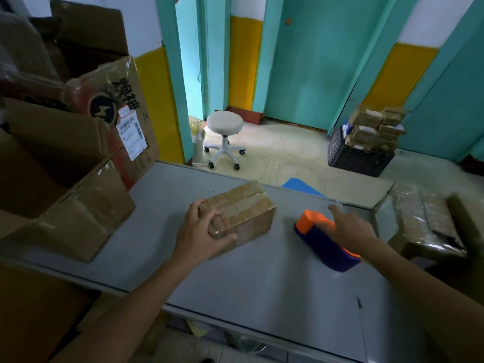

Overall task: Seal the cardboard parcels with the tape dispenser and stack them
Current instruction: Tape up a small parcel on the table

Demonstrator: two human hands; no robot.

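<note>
A small taped cardboard parcel point(242, 214) lies on the grey table point(235, 279), near its middle. My left hand point(200, 230) grips the parcel's near left corner, thumb along the front and fingers curled over the top. To its right lies the blue and orange tape dispenser point(324, 243). My right hand point(349, 227) is on or just above the dispenser, with the index finger stretched out and the other fingers loose; whether it holds the dispenser is not visible. More taped parcels point(421, 221) sit at the table's right edge.
Large open cardboard boxes point(65, 179) crowd the table's left side. Beyond the table's far edge are a white wheeled stool point(224, 132) and a black crate point(358, 155) piled with small parcels. A blue object point(301, 186) lies on the floor behind the table.
</note>
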